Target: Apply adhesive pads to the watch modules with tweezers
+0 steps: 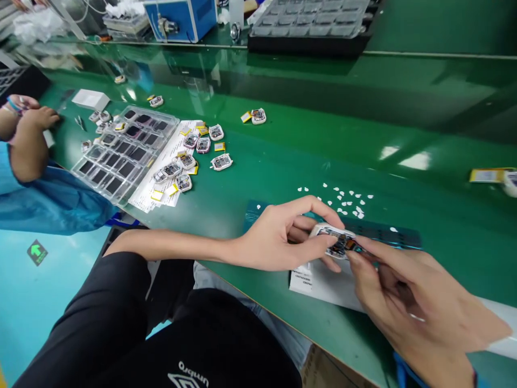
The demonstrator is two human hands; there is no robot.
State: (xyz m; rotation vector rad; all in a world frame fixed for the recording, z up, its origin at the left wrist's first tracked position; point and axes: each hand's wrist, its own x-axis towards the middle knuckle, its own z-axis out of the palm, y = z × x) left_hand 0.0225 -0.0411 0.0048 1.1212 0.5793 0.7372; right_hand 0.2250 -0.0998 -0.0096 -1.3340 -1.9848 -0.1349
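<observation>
Fingers of my left hand (274, 237) curl around a small white watch-like casing (335, 240), thumb below and forefinger arched over its top, gripping it just above the table. Inside the casing I can see a dark circuit board with orange parts. My right hand (412, 302) comes in from the lower right, its thumb and forefinger pinched together at the casing's right edge, touching the exposed electronics; whether they hold something tiny between them I cannot tell.

Under both hands lies a white sheet of paper (323, 283) with small print, and just behind it a dark blue strip (383, 233) runs along the green table (283, 161). Beyond the strip, a scatter of tiny white scraps (347, 202) dots the surface.

Farther left, well apart from my hands, a cluster of similar casings (194, 156) with yellow tabs rests on printed sheets, beside a clear plastic tray (121, 153) of dark rectangular screens. At the far left edge, another person's hand (30, 134) in a blue sleeve (48, 202) rests on the table. A blue machine (181, 19) and a grey compartment tray (311, 19) stand at the back.
</observation>
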